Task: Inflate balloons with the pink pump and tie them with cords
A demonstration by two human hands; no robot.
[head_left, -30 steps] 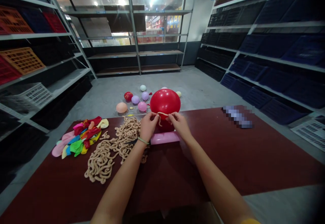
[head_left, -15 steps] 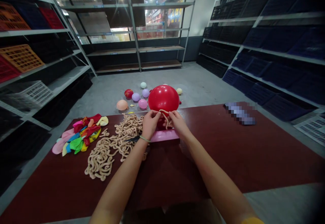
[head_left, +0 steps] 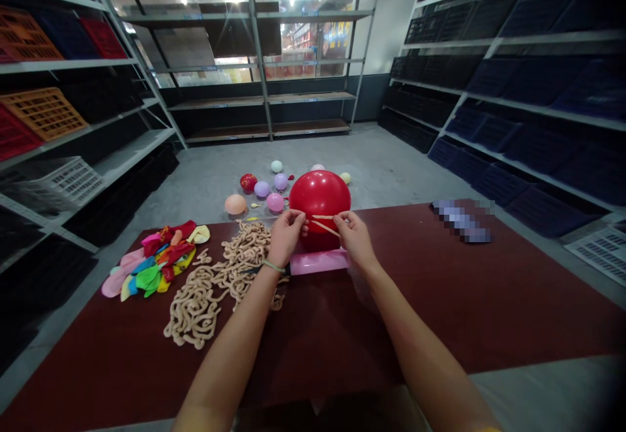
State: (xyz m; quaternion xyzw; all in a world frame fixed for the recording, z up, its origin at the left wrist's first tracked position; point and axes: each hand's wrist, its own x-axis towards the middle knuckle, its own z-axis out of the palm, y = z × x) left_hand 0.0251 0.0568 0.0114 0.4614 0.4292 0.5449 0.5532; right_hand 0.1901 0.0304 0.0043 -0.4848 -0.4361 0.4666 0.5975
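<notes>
A big inflated red balloon (head_left: 320, 190) stands just beyond my two hands, at the table's far edge. My right hand (head_left: 356, 239) pinches a thin beige cord (head_left: 323, 218), whose two strands reach left across the front of the balloon. Close to the strands' left ends, my left hand (head_left: 287, 236) has thumb and fingers pressed together; what sits in that pinch is hidden. Under both hands lies a pink cylinder (head_left: 319, 262) like a balloon pump, with a dark tip toward the left. A tangled pile of beige cords (head_left: 195, 308) lies beside my left forearm.
Limp coloured balloons (head_left: 149, 278) are heaped at the table's left. A blurred purple item (head_left: 462, 221) lies at the right on the brown table (head_left: 440, 295). Small inflated balloons (head_left: 262, 189) rest on the floor beyond. Shelves with crates (head_left: 46, 112) line the sides.
The cord between my hands was a curled, hanging loop; its strands are now straighter and point left from my right hand. My hands have moved slightly apart.
</notes>
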